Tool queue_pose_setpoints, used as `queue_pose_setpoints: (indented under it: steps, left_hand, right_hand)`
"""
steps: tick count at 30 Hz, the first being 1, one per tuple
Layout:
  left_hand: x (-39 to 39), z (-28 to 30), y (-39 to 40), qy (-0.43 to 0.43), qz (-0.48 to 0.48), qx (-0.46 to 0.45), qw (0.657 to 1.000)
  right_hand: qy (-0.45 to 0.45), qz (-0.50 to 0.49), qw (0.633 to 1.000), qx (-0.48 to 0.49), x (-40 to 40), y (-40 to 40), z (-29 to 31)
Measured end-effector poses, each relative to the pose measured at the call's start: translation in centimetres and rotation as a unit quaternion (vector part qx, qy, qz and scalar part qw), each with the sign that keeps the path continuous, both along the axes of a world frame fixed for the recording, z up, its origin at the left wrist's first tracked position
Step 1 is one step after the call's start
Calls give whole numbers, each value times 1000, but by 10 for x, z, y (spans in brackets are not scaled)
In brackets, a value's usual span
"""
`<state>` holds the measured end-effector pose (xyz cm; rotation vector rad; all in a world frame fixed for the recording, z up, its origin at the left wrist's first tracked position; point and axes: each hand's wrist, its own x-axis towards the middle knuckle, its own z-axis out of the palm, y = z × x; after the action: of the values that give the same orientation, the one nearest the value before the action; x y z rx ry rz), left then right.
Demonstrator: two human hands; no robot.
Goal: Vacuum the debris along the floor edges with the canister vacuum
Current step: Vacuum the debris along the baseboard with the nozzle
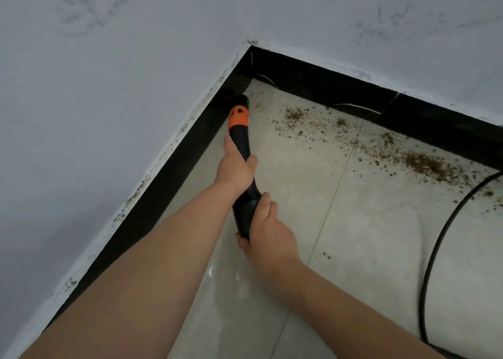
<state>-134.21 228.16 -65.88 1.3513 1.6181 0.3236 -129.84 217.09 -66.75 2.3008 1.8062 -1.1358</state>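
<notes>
Two pale grey walls (109,72), smudged with dark marks, meeting at the far corner of the pale glossy tiled floor (340,236). Along the foot of both, a black skirting board (353,91), chipped white paint flecking its top edge. Scattered brown crumbly debris (424,165) strewn along the floor's right-hand edge, densest just beside the skirting, thinner towards the corner, with a few stray specks further out on the tiles. A black power cable (435,252) curving over the tiles at the right, crossing the outer fringe of the debris near the frame's edge. Thin white scratches or strands visible on the skirting near the corner; cannot tell which.

Black vacuum wand with an orange collar (241,151) angled down towards the left-hand floor edge, its dark tip (234,97) right against the skirting just short of the corner, well apart from the densest debris. Canister itself out of view.

Left hand (235,168) clenched round the wand's upper shaft below the orange collar, thumb laid along the tube, forearm stretched straight forward. Right hand (269,230) grasping the wand's lower, wider end from the right side, fingers wrapped underneath, wrist bent, forearm coming in from the lower right.
</notes>
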Motion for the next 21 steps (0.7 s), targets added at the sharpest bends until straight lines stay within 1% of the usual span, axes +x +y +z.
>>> queue_pose_setpoints:
  steps: [10,21]
  left_hand:
    - [24,-3,27,-9,-9,-1,1000]
    - [42,-2,44,1,-15,11,1000]
  right_hand:
    - [-1,1,1000,12,23,26,-7]
    - [-1,5,1000,29,40,42,-8]
